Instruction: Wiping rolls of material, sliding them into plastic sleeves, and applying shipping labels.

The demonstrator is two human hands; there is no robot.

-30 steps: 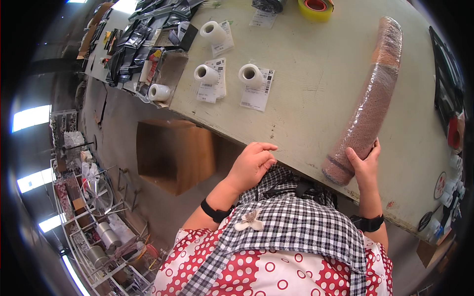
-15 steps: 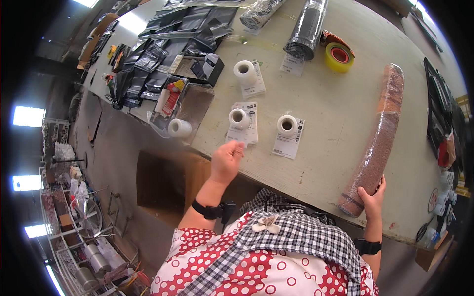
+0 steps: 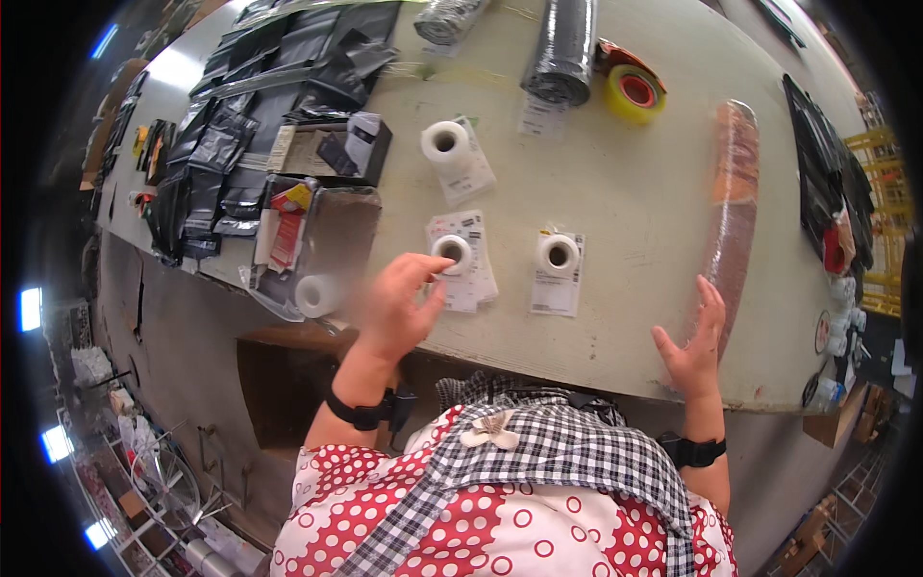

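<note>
My left hand (image 3: 396, 306) is raised at the table's front edge, thumb and fingers apart. Its fingertips overlap a small white roll (image 3: 462, 244) standing on a stack of printed labels (image 3: 481, 281); whether they touch I cannot tell. My right hand (image 3: 696, 341) is open, fingers spread, at the near end of a long reddish-brown roll (image 3: 733, 216) wrapped in clear film. Part of that end is hidden behind the hand. Between the hands, another white roll (image 3: 558, 240) stands on a label (image 3: 555, 296). Farther back, a third white roll (image 3: 443, 161) sits on more labels (image 3: 471, 183).
A yellow tape roll in a dispenser (image 3: 636, 94) lies beside a black wrapped roll (image 3: 562, 48) at the back. Black plastic bags (image 3: 221, 135) spread across the far left, near an open box (image 3: 332, 149) and a clear bin (image 3: 336, 226). A cardboard box (image 3: 288, 385) stands below the table edge.
My left hand has gone from a closed fist to spread fingers by the small white roll. My right hand has opened from its grip on the brown roll. The view has shifted.
</note>
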